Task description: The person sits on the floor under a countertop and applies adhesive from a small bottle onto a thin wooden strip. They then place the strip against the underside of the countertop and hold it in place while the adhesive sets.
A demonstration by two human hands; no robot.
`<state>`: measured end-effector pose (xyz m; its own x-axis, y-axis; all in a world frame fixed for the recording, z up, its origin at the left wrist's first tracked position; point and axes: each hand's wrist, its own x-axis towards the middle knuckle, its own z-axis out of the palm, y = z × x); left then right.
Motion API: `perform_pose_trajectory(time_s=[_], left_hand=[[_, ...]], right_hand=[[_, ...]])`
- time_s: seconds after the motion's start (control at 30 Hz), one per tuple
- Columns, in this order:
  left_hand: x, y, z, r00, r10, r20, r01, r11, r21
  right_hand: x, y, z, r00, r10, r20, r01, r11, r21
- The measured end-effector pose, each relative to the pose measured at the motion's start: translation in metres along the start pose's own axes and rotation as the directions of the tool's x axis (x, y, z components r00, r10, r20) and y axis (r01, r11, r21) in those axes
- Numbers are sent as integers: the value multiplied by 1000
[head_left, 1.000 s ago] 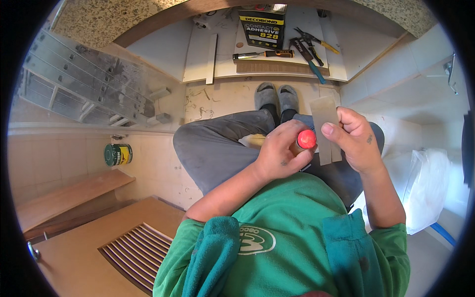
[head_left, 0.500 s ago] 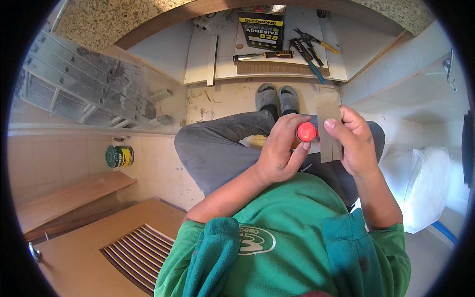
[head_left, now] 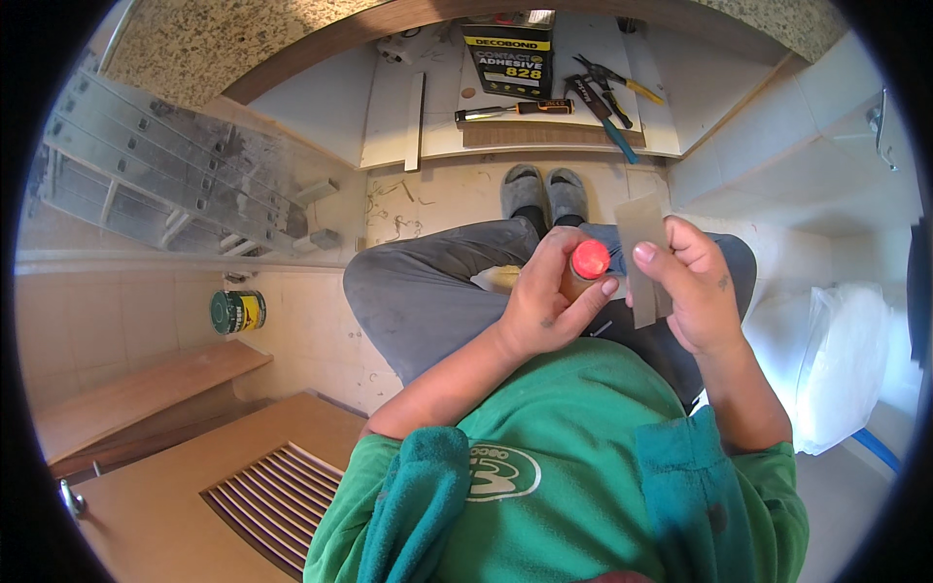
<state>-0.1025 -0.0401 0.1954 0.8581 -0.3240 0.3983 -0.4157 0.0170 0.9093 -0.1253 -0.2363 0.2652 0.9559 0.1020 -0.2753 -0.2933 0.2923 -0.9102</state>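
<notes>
My left hand [head_left: 546, 303] is wrapped round a small bottle with a red cap [head_left: 590, 259], its cap end turned up towards me. Most of the bottle's body is hidden by the fingers. Just to the right, my right hand [head_left: 695, 287] pinches a thin, flat grey-beige strip [head_left: 641, 228] between thumb and fingers. The strip stands nearly upright, slightly tilted, a little apart from the bottle. Both hands are over my lap, above grey trousers.
Ahead, a cabinet base [head_left: 379, 151] carries a black adhesive tin [head_left: 507, 68], a chisel [head_left: 515, 111], a teal-handled tool [head_left: 604, 124] and yellow-handled snips [head_left: 617, 83]. At left are a ladder [head_left: 146, 175], a green can [head_left: 237, 311] and a slatted panel [head_left: 175, 428]. A plastic bag [head_left: 846, 360] is at right.
The bottle has tipped, its red cap shifting slightly left and showing more of its side. My right hand has turned the strip, so its top leans further left.
</notes>
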Motion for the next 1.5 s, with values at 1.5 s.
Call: perform_pose_trajectory(time_s=[1.5], left_hand=[[-7,-12,6,998,56,27,-61,969,240]], right_hand=[[8,25,12,999,14,-44,-16,998,-67]])
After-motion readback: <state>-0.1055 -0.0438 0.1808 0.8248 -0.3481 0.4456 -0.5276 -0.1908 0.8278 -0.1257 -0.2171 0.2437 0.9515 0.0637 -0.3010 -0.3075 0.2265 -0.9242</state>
